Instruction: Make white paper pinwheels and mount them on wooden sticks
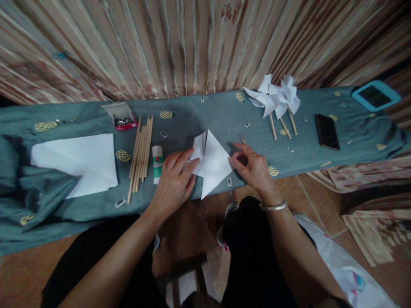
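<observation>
A white sheet of paper (215, 164), cut and partly folded over at its left side, lies near the front edge of the cloth-covered table. My left hand (176, 176) presses on its folded left part, thumb and fingers closed on the flaps. At the right corner, thumb and forefinger of my right hand (253, 166) pinch the paper. Just behind my right hand shows part of a pair of scissors (242, 138), the rest hidden by the hand. A glue stick (157, 164) stands or lies left of my left hand; which one I cannot tell.
Wooden sticks (140, 149) and an open box of metal pins (123, 121) are at the left, beside stacked white paper (96, 164) partly under bunched cloth (41, 192). Paper pinwheels (267, 97) on sticks, a phone (326, 131) and a blue-framed tablet (375, 95) lie to the right.
</observation>
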`<state>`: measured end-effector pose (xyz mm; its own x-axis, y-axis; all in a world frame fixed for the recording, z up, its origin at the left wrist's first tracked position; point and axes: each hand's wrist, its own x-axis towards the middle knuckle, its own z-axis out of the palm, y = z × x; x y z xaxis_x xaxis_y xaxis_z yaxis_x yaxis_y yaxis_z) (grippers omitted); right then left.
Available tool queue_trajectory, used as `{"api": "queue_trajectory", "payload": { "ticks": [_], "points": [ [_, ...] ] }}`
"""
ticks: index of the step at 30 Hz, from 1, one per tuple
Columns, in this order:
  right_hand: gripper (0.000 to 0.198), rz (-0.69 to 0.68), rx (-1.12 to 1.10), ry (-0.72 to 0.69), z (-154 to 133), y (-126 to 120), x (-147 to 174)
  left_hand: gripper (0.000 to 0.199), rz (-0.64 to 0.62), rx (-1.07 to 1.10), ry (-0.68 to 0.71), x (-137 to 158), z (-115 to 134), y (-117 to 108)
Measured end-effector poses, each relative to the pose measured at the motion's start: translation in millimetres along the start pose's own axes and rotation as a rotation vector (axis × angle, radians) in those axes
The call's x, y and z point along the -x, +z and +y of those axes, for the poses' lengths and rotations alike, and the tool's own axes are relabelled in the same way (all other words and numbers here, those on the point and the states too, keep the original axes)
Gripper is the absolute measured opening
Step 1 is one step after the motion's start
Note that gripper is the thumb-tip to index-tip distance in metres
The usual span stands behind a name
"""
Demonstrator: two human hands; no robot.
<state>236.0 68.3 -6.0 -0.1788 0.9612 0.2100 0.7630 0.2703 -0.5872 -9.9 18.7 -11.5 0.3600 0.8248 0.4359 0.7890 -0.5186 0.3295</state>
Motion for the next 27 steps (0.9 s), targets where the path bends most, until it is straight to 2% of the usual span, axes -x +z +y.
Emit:
{"api": "queue_trajectory", "payload": {
  "ticks": [4,7,10,15,18,22,27],
  "points": [
    [0.041,0.000,-0.002,0.018,-2.4,-2.8,9.2,0.037,0.005,0.061,0.068,3.4,16.1,-2.1],
    [0.042,0.007,0.029,0.004,-2.6,-1.9,12.3,0.028,-0.090,0.046,0.148,6.8,28.3,0.2],
    [0.041,0.013,0.064,-0.049,-2.8,-0.3,14.0,0.015,-0.167,-0.013,0.163,7.3,32.6,2.7],
    [0.035,0.059,0.099,-0.187,-7.5,0.6,20.1,0.014,-0.116,-0.038,0.184,7.0,28.9,2.0],
    [0.039,-0.002,0.065,-0.250,-11.6,1.7,26.2,0.016,-0.088,-0.064,0.179,8.3,24.0,-0.6],
    [0.044,-0.099,0.008,-0.281,-17.2,6.4,35.0,0.017,-0.063,-0.118,0.171,10.8,13.7,-4.2],
    [0.042,-0.106,0.009,-0.297,-23.6,11.9,41.9,0.020,-0.070,-0.136,0.116,11.0,4.6,-5.5]
  ]
}}
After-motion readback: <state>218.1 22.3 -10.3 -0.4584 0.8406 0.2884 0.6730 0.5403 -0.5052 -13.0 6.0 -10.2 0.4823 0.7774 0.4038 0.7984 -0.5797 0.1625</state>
